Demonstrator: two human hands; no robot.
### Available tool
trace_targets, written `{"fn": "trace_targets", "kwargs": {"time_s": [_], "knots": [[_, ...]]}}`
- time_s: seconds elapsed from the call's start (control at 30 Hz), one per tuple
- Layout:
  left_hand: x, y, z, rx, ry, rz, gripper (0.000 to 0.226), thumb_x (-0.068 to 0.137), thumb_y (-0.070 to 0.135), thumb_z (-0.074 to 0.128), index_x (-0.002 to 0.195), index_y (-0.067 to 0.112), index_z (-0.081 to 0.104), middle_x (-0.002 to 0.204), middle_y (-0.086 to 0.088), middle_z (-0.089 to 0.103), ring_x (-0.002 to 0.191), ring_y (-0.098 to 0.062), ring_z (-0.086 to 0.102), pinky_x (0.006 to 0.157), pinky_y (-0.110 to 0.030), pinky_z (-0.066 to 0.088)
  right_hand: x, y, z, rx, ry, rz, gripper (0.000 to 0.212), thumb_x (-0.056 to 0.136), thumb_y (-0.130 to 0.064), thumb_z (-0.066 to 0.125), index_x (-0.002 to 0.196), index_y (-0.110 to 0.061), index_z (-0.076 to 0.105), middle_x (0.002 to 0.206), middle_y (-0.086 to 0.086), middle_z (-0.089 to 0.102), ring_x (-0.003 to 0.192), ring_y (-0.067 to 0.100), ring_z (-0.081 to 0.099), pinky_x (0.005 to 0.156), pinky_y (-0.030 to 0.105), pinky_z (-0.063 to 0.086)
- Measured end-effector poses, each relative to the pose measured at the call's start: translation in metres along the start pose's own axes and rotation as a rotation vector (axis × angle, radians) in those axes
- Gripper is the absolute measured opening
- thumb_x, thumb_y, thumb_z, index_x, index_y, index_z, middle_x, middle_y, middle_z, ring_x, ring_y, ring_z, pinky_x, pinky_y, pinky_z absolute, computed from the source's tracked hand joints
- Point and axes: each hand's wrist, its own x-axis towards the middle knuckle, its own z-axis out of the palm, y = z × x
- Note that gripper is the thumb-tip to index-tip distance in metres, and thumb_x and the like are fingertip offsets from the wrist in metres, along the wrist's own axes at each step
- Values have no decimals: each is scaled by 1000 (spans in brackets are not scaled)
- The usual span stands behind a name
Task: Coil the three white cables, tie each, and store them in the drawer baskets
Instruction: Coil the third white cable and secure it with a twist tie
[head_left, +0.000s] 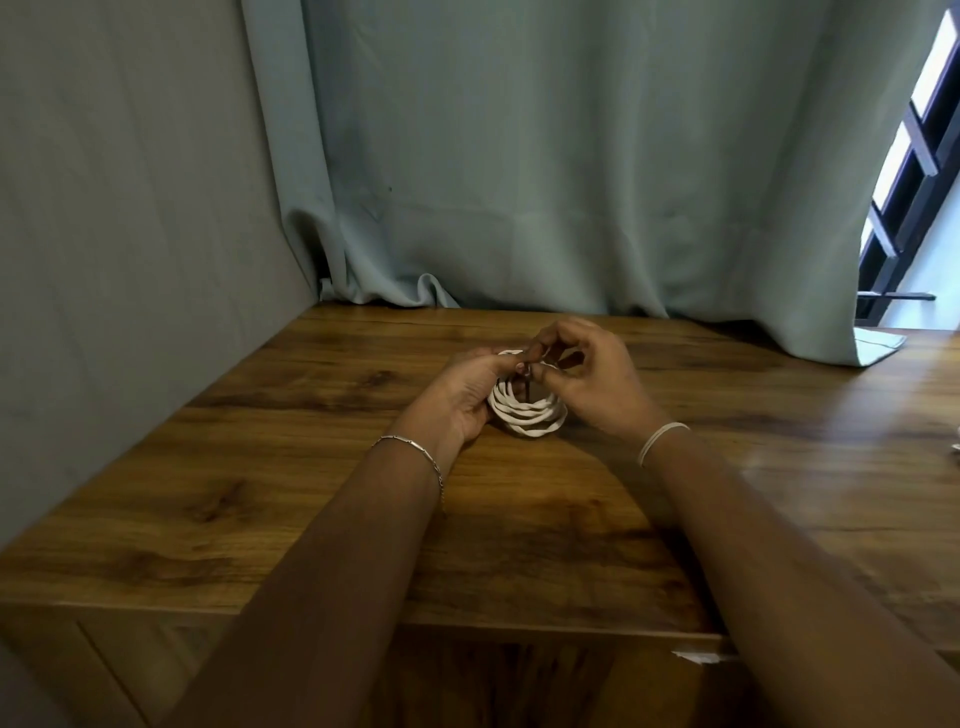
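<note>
Wooden table (311, 467), curtain hem (878, 347) on top

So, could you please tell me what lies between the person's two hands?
The coiled white cable lies there: the left hand grips its left side and the right hand pinches at its top. The head view shows this.

Head-worn view, steeply down over near table (322, 525)

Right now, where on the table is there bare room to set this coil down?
Bare table: left of the left hand toward the wall; from the coiled cable to the front edge; right of the right hand. Crowded only where both hands hold the cable.
</note>
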Motion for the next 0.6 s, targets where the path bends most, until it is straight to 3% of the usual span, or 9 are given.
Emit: {"fn": "trace_targets", "kwargs": {"time_s": [0.07, 0.17, 0.23, 0.33, 0.47, 0.6], "knots": [[2, -1, 0, 6, 10, 2, 28, 86, -1, 58, 114, -3, 63, 114, -22, 67, 103, -32, 64, 95, -40, 50, 0, 0, 1, 14, 0, -4, 26, 77, -3, 75, 84, -25, 63, 92, -1, 66, 84, 15, 63, 76, 33, 54], [3, -2, 2, 27, 8, 34, 20, 89, 3, 59, 108, 0, 64, 100, -13, 68, 84, -17, 65, 68, -20, 55, 2, 2, 1, 89, 23, 43, 12, 83, -9, 72, 89, -18, 66, 91, 1, 68, 85, 18, 65, 77, 36, 55], [2, -2, 4, 32, -7, 35, 11, 91, 5, 59, 100, 2, 65, 90, -9, 69, 77, -14, 65, 60, -16, 54, 3, 4, 0, 134, 54, 106, 8, 87, -14, 69, 89, -21, 65, 89, -1, 69, 86, 18, 66, 79, 37, 55], [0, -2, 6, 33, -60, 39, 9, 89, 8, 63, 97, 4, 67, 88, -7, 70, 76, -13, 66, 64, -17, 55, 3, 8, -2, 186, 117, 210, 10, 90, -17, 66, 85, -25, 64, 85, -3, 68, 87, 17, 66, 82, 40, 56], [-3, -3, 8, 94, -95, 110, 17, 84, 5, 69, 100, 5, 68, 94, -11, 71, 80, -16, 67, 69, -20, 56, 3, 8, -1, 373, 239, 380, 3, 84, -15, 72, 82, -15, 70, 83, 9, 71, 81, 26, 68, 80, 49, 57], [-9, -2, 13, 156, -77, 189, 26, 79, 1, 73, 103, 4, 63, 100, -16, 70, 89, -24, 67, 81, -33, 56, 2, -5, -10, 688, 266, 574, 15, 80, 4, 71, 92, -3, 66, 71, 12, 68, 59, 18, 67, 57, 30, 54]]}}
